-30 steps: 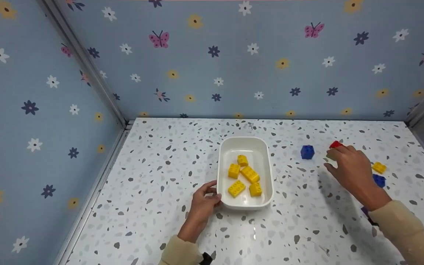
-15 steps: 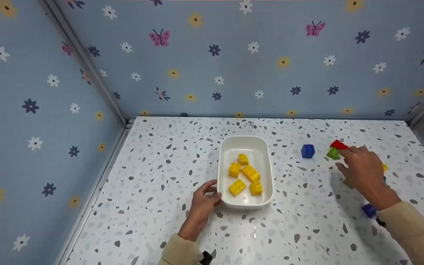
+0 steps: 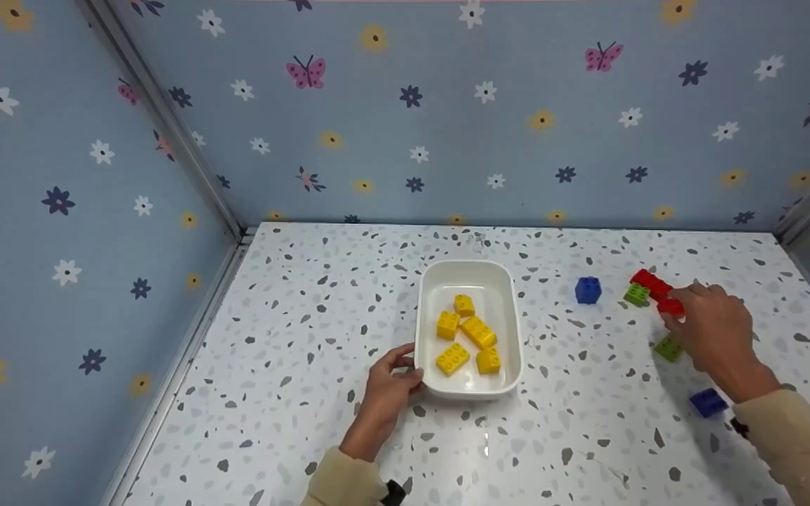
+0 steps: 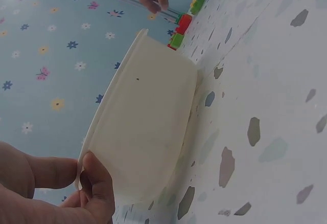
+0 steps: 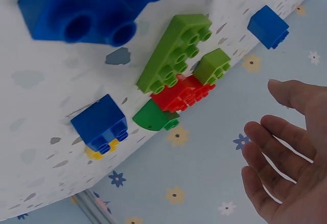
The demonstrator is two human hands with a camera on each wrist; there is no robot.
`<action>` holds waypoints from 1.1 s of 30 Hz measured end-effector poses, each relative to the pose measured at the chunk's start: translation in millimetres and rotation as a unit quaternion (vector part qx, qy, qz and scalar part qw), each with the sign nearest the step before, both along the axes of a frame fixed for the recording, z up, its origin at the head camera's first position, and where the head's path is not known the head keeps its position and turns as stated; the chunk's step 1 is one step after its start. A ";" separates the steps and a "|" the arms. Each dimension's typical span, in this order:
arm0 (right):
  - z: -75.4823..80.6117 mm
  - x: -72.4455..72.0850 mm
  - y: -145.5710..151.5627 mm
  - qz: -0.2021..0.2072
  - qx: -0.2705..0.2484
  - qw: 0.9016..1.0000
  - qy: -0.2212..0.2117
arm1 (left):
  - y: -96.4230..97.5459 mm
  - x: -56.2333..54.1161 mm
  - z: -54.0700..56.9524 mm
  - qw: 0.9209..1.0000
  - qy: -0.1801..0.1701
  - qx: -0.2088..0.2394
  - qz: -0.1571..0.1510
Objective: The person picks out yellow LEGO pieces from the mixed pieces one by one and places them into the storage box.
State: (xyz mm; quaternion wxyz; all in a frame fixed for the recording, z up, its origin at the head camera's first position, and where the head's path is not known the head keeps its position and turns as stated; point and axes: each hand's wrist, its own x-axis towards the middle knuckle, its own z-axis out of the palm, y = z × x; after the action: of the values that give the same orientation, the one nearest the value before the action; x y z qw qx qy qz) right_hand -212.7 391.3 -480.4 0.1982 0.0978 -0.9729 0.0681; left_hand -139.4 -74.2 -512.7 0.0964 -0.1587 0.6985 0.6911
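Note:
My left hand (image 3: 385,390) pinches the rim of a white plastic tub (image 3: 468,277) at its near left corner. In the left wrist view, thumb and fingers (image 4: 97,183) clasp that rim. Several yellow toy bricks (image 3: 479,332) lie inside the tub. Over the loose bricks at the right hovers my right hand (image 3: 718,330). Its fingers (image 5: 278,142) are loosely bent and hold nothing in the right wrist view. Near it are red bricks (image 3: 651,283), a small green brick (image 3: 636,294) and a longer green brick (image 5: 176,52). A yellow brick (image 5: 97,154) shows partly behind a blue brick (image 5: 99,124).
One blue brick (image 3: 588,289) stands between the tub and the red bricks. A dark blue brick (image 3: 707,402) lies close to the right sleeve (image 3: 792,436). Patterned panels (image 3: 447,126) border the speckled table (image 3: 292,316) at the back and sides.
My right hand has moved right and slightly nearer, uncovering the red and green bricks and hiding the yellow and blue ones beneath it. The left hand and tub have stayed put.

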 end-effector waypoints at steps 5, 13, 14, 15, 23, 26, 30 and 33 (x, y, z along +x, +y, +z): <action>-2.0 -0.7 8.8 -0.016 0.004 1.000 -0.006 | 0.1 -0.4 -0.4 1.000 -0.003 -0.001 0.000; -6.3 -2.1 22.7 -0.034 0.001 0.999 -0.007 | -0.1 -0.4 -0.2 1.000 -0.008 -0.004 -0.001; -7.0 -2.4 24.4 -0.035 0.001 0.999 -0.008 | -0.1 -0.5 -0.2 1.000 -0.008 -0.003 -0.001; -7.7 -2.6 26.1 -0.038 0.000 0.999 -0.011 | -0.1 -0.6 -0.2 1.000 -0.007 -0.002 -0.001; -10.4 -6.4 41.1 -0.069 -0.002 0.996 -0.060 | -1.1 0.7 0.2 1.000 0.011 0.015 -0.005; -10.9 -7.4 47.2 -0.079 -0.004 0.994 -0.078 | -1.8 1.7 0.1 1.000 0.021 0.019 -0.011; -12.6 -8.5 55.7 -0.091 -0.003 0.991 -0.093 | -1.8 1.5 -0.1 0.999 0.022 0.020 -0.012; -13.0 -9.4 60.7 -0.101 -0.003 0.990 -0.101 | -1.4 0.8 -0.1 1.000 0.016 0.016 -0.010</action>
State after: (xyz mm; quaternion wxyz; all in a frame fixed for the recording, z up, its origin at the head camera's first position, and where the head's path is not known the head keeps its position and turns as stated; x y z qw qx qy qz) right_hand -222.2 452.0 -493.4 0.1049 -0.0094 -0.9926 0.0605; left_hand -138.5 -75.6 -512.8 0.0941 -0.1393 0.6907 0.7034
